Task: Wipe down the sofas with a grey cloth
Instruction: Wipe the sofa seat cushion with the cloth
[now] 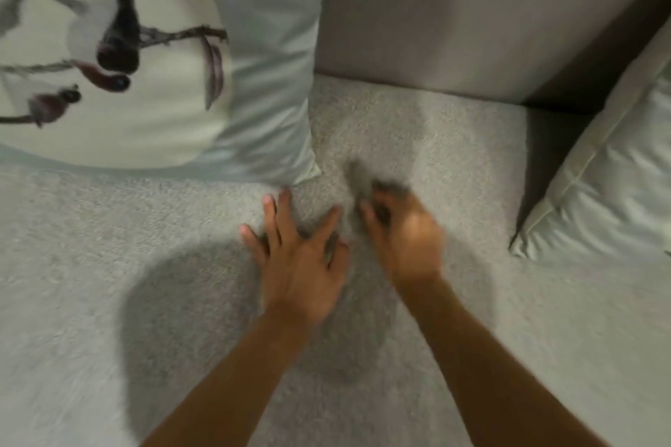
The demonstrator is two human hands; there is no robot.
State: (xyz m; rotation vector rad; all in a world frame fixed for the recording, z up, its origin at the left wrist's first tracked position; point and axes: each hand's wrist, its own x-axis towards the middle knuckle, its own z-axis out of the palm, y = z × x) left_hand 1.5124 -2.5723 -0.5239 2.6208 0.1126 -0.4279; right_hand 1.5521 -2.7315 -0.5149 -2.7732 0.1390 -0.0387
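Fingers of the right hand [403, 239] curl into a closed grip round a small dark grey cloth [390, 189]. The cloth is bunched under and ahead of the knuckles, and a blurred dark tuft of it sticks out past the fingertips towards the sofa's back. Hand and cloth are both smeared by blur, so the exact fold of the cloth cannot be told. The cloth lies against the pale grey, nubby-textured sofa seat [109, 265].

Just beside it, the left hand [301, 265] lies palm down on the same seat, holding nothing. Its fingers are straight and spread, and its thumb reaches towards the right hand. The left fingertips end close to the lower corner of a pale satin cushion printed with dark birds and branches [254, 65], which stands on the seat against the back.

Behind the hands rises the smooth beige sofa backrest [454, 11]. At the right edge a plain pale cushion with a piped seam [617, 174] leans, well apart from the grip. Both bare forearms come in from the bottom edge, and a soft shadow [174, 301] falls on the seat left of them.
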